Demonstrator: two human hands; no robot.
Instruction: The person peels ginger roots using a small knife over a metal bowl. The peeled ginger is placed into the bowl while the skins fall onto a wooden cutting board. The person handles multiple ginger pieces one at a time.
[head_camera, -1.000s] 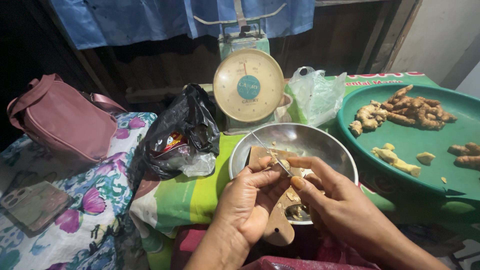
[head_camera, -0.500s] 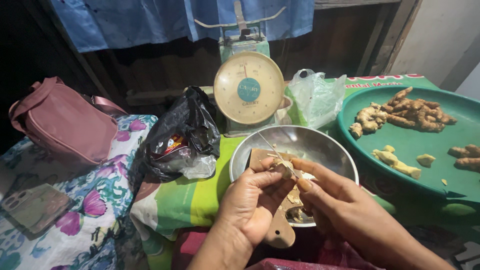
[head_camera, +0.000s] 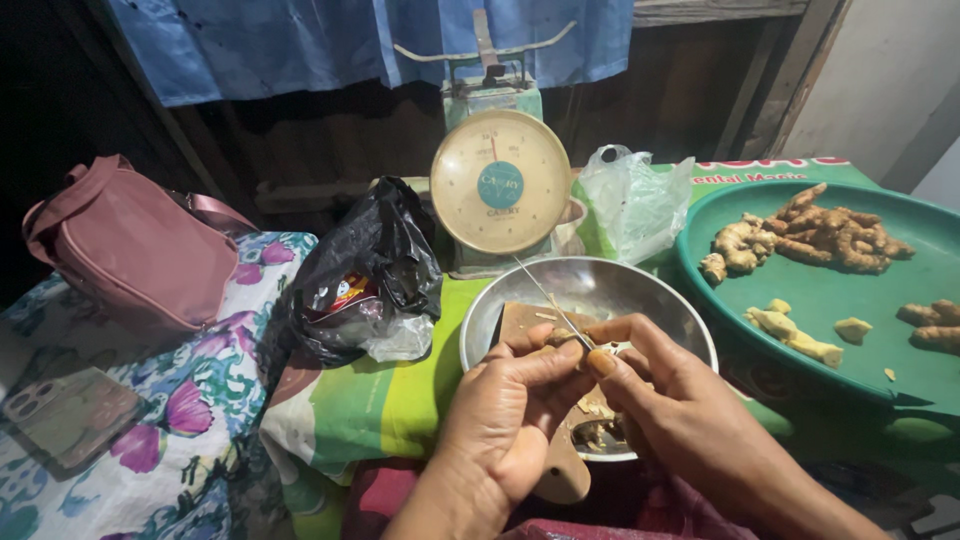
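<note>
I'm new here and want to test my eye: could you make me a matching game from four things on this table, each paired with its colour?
Things:
1. handbag
2. tray
3. bowl
4. plastic bag beside the scale

Colours:
A. green
B. black
C. pink
D. shiny metal

Pairs: 1-C, 2-A, 3-D, 4-B

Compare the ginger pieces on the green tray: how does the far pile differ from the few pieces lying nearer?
The far pile is brown, knobbly and unpeeled; the near pieces are pale yellow and look peeled. The far pile is heaped with roots touching; the near pieces lie apart in a loose row. The far pile holds many roots; the near pieces are only a few, and smaller. Both rest on the green tray, away from the hands.
</note>
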